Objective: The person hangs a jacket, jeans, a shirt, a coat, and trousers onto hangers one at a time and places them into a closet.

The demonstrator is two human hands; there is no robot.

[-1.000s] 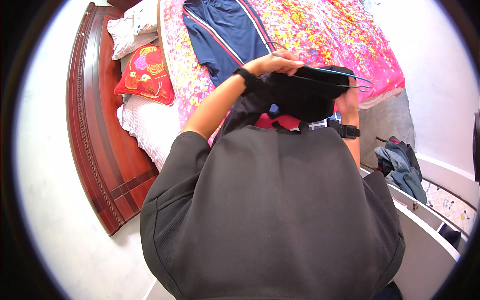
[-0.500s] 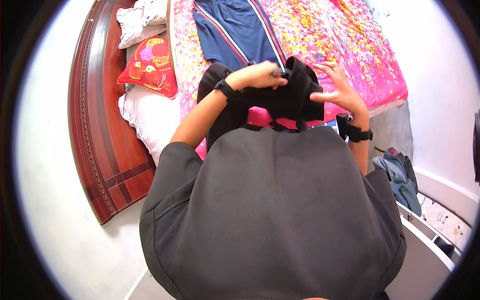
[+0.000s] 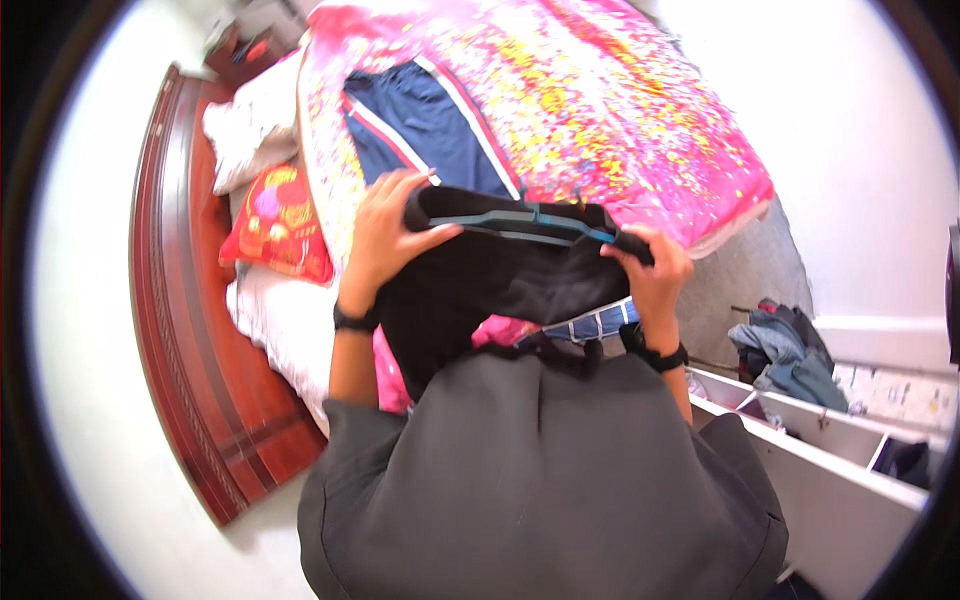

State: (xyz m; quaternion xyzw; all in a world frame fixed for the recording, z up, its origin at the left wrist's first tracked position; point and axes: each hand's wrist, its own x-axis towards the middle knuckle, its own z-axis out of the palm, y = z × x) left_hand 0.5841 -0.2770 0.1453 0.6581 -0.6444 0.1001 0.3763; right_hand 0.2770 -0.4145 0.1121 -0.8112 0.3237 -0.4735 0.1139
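A pair of black trousers is stretched between my hands, the waist opening facing up. My left hand grips the left end of the waistband, thumb along the top. At the right end, my right hand pinches the band between thumb and fingers. A light blue hanger runs across inside the opening, its hook pointing away from me. Dark blue shorts or trousers with white and red side stripes lie flat on the bed just beyond. The lower part of the black trousers is hidden behind my grey top.
The bed has a pink floral cover. At the left stand a red-brown headboard, a red cushion and white pillows. A divided white drawer stands open at lower right, near piled clothes.
My left hand has moved left and taken the waistband's left end. My right hand has closed on the right end. The waist is now spread wide, showing the hanger; the view has shifted.
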